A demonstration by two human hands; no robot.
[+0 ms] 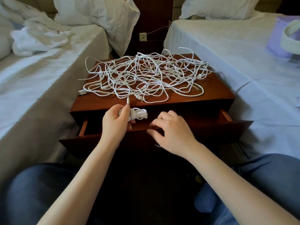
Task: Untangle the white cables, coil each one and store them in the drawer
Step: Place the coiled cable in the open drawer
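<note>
Head view, near centre: L hand [116, 123] clamped round a finished white coil [138, 114], held just above the open drawer [211, 128]. One plug end [128, 102] sticks up from the fist toward the pile. R hand [170, 133] sits at the drawer's front edge w/ fingers curled; can't tell if it actually grips the edge. Hands apart, coil only in L. Step in hand, as I read it: stow the first coil. To do it well: tuck the loose plug end into the loops so it doesn't spring open, lay the coil flat at one side of the drawer to leave room for the rest, and check the tail isn't snagged in the pile; can't tell from here. Rest of the cables [142, 75] lie as one big tangle across the nightstand top [215, 95], some loops hanging over the far & left edges. Surface: dark polished wood, likely slippery for cords. Room: nightstand between two white-sheeted beds, rumpled bedding [42, 36] far left, lilac bag [282, 39] far right, wall outlet [142, 37] behind.
</note>
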